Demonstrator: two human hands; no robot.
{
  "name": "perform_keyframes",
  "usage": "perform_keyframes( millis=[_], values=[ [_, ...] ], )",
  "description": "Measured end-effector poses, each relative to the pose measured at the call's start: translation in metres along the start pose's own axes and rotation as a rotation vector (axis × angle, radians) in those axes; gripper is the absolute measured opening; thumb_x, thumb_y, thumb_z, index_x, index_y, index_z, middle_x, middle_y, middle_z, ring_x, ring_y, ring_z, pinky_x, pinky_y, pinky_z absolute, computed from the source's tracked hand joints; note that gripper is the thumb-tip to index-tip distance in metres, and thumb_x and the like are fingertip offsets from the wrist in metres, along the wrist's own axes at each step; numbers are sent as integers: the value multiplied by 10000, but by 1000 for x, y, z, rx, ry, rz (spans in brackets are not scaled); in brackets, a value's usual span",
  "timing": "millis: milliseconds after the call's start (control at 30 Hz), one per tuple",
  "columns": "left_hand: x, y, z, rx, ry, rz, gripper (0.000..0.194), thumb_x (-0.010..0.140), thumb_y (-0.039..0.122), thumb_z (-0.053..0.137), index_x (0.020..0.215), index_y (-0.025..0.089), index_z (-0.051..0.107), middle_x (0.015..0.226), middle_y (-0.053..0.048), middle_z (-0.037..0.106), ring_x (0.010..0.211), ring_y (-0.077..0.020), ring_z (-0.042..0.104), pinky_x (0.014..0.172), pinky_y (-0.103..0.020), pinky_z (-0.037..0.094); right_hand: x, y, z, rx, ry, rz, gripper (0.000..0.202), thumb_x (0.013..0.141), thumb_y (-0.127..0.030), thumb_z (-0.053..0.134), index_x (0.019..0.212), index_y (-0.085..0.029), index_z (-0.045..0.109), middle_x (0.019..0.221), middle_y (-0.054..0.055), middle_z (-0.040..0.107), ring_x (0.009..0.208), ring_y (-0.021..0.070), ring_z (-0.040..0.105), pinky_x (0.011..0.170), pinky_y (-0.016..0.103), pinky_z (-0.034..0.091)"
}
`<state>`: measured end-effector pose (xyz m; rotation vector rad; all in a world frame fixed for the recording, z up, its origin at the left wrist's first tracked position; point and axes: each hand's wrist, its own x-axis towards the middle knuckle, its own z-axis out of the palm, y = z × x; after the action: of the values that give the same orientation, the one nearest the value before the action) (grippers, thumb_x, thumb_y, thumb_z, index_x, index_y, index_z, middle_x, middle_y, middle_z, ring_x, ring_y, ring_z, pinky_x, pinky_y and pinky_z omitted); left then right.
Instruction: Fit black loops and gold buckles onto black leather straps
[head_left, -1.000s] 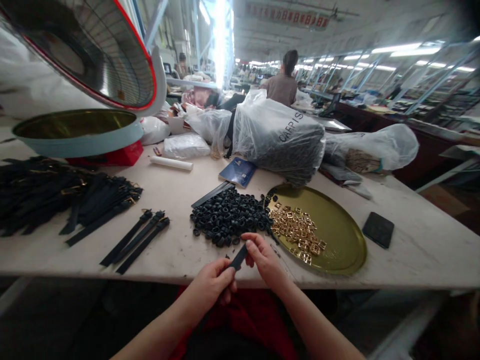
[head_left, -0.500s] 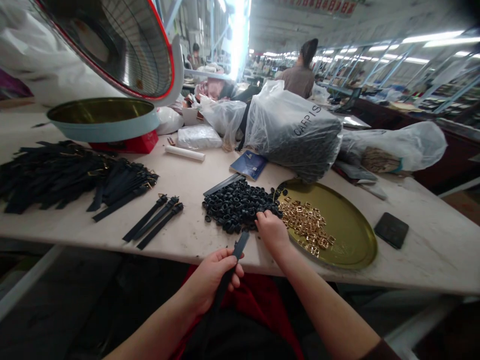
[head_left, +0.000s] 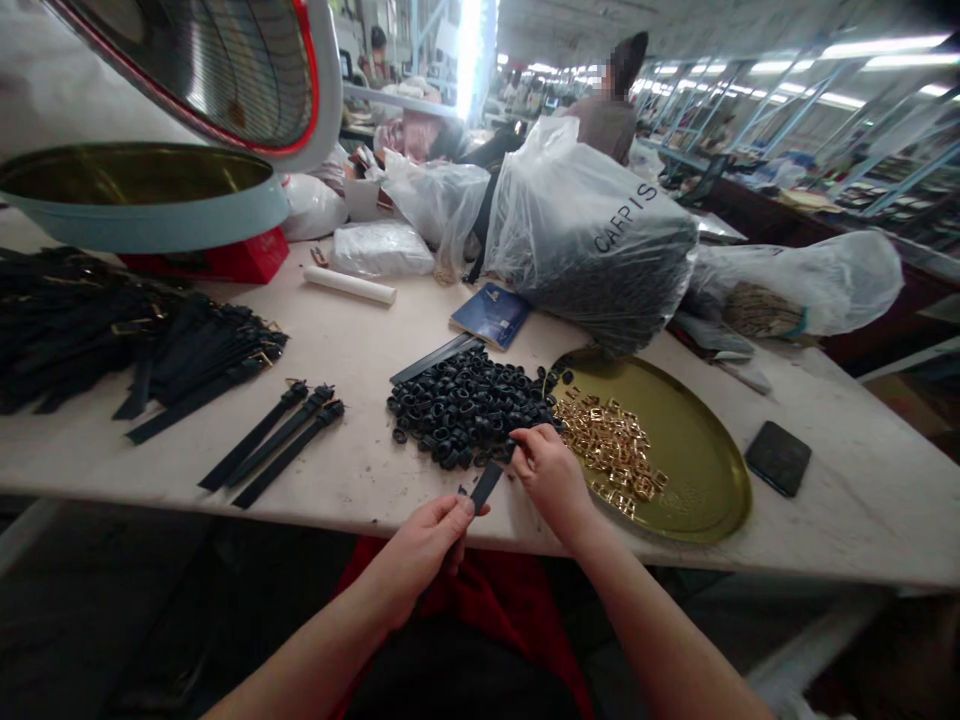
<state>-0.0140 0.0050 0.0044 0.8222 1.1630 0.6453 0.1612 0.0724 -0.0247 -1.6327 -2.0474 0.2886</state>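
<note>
My left hand [head_left: 442,528] is closed around a black strap [head_left: 487,484], its flat end pointing up and to the right. Just beyond that end, my right hand [head_left: 551,468] pinches a small black strap loop [head_left: 512,446], partly hidden by the fingertips. Right behind both hands lies a pile of black loops [head_left: 465,400]. Gold buckles [head_left: 607,440] are heaped on the left side of an oval gold tray [head_left: 697,470], close to my right hand. Three black straps with buckles [head_left: 281,440] rest side by side to the left.
A large heap of black straps [head_left: 67,330] covers the table's left side. Behind it stand a scale with a wide pan [head_left: 150,215] and a fan [head_left: 247,80]. Plastic bags [head_left: 592,240], a blue booklet [head_left: 491,315] and a white roll [head_left: 349,284] lie further back. A dark phone-like slab [head_left: 778,458] is at right.
My right hand has drawn back slightly from the loop pile with a loop in its fingertips. The strap in my left hand is turned more to the right. The view has shifted slightly.
</note>
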Motion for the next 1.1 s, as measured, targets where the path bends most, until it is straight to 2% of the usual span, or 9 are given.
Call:
perform_keyframes(
  millis=[100,233,333,467,600,700,967,1100],
  values=[
    [12,4,2,169,67,95,272,765,408,483,770,144,550,466,76,436,440,-81,397,449,-189,298,-7,-3,-6,411,-98,192,111,765,-250,524,814,-169,583,742,28,568,657,153,530,612,273,423],
    [17,4,4,305,146,216,185,762,326,461,665,173,496,485,79,410,450,-89,402,448,-195,303,-17,-9,-13,965,-307,448,212,687,-368,642,708,-172,562,615,-18,577,591,123,530,595,257,421],
    [11,0,6,357,154,244,199,784,322,433,641,186,460,487,81,385,455,-93,393,458,-200,302,-24,-13,-12,1168,-305,564,257,658,-390,682,672,-164,559,615,-14,608,586,108,544,608,249,425],
    [0,-5,9,433,210,292,194,794,298,414,637,189,448,526,73,375,504,-95,378,495,-201,296,-33,-18,-7,1282,-209,651,300,642,-400,700,614,-169,510,584,-24,603,560,100,546,577,233,419],
    [-6,-8,11,490,155,264,195,771,257,405,586,195,391,511,71,366,499,-95,369,485,-199,274,-41,-25,-8,1251,-123,560,311,614,-380,721,590,-166,497,584,-43,571,514,73,505,558,220,398],
    [-12,-9,13,502,98,228,202,758,262,408,569,196,378,496,70,375,479,-93,365,465,-198,256,-47,-29,-13,1218,-89,517,311,548,-331,764,684,-173,533,610,-66,543,508,63,481,528,205,381],
    [-30,-14,13,462,-56,205,155,755,252,415,621,181,446,519,75,389,472,-81,347,447,-190,258,-76,-35,-23,1331,-280,536,257,616,-302,716,734,-181,521,578,-75,534,518,61,460,526,191,363],
    [-38,-14,15,507,-91,207,165,754,265,437,616,175,449,531,68,421,468,-80,378,445,-190,283,-89,-47,-30,1277,-405,505,258,597,-294,728,727,-175,539,547,-77,527,488,64,447,499,196,350]
  ],
)
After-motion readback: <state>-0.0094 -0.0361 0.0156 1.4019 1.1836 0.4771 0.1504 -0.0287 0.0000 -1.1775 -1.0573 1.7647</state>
